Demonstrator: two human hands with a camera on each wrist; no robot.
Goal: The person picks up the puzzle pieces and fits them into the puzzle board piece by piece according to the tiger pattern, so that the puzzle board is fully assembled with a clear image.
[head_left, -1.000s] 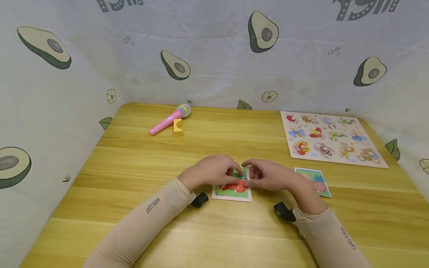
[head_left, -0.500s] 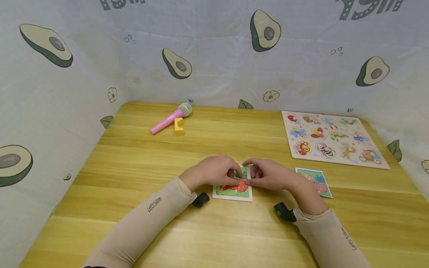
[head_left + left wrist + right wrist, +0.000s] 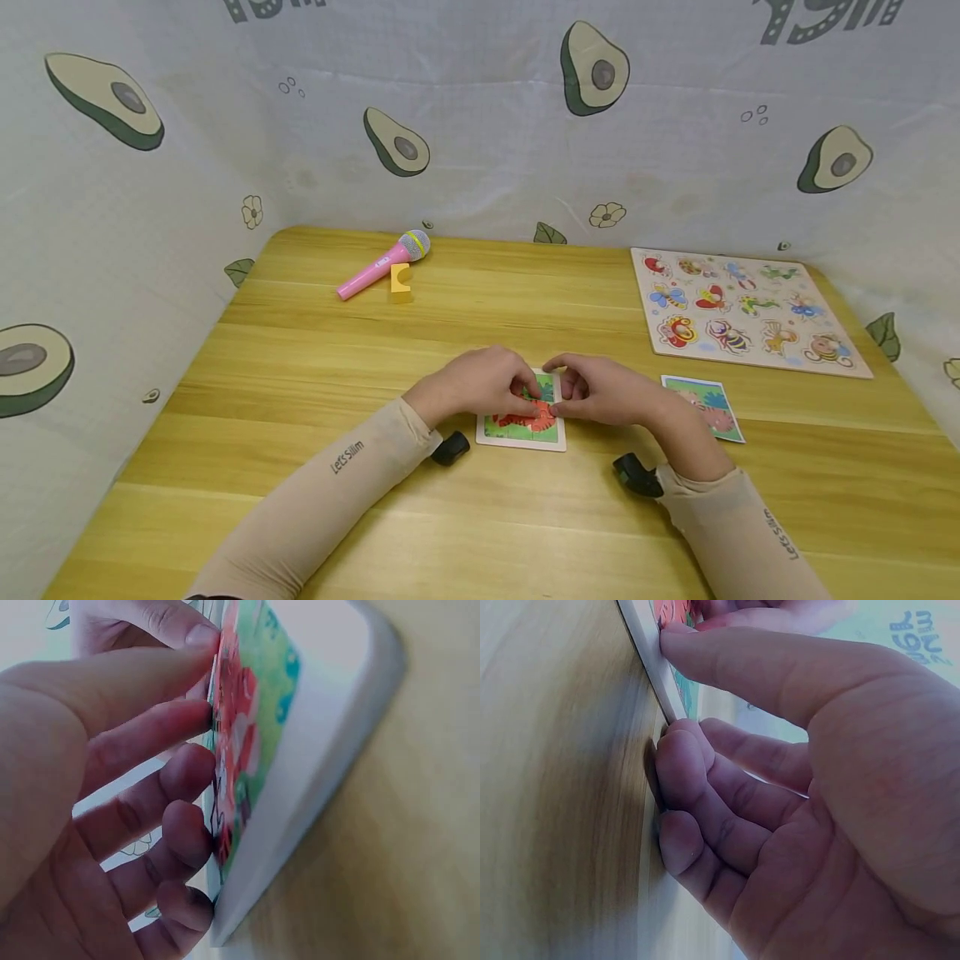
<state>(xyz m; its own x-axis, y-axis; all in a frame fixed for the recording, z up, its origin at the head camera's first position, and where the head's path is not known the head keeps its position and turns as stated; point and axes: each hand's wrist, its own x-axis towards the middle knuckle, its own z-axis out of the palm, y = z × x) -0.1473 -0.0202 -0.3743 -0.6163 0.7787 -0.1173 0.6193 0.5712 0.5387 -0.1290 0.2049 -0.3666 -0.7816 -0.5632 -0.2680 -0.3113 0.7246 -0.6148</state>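
Observation:
A small jigsaw puzzle [image 3: 520, 432] with a red striped animal on green lies in a white-rimmed tray on the table. My left hand [image 3: 483, 381] reaches over it from the left, its thumb and fingertips touching the pieces. In the left wrist view the bent fingers [image 3: 187, 771] rest against the picture surface. From the right, my right hand [image 3: 611, 392] holds the tray by its upper right corner, thumb on the rim and index finger at the far edge. Its other fingers [image 3: 681, 761] are curled beside the tray, against the table. The hands hide the puzzle's upper part.
A picture card [image 3: 708, 408] lies right of the right hand. Behind it is a wooden insect puzzle board [image 3: 750, 312]. A pink toy microphone [image 3: 378, 268] and a yellow block [image 3: 401, 285] sit at the back left. Avocado-print cloth [image 3: 487, 125] stands behind the table.
The head view has shifted slightly. Both hands stay at the puzzle; the left fingertips have moved only a little on the pieces.

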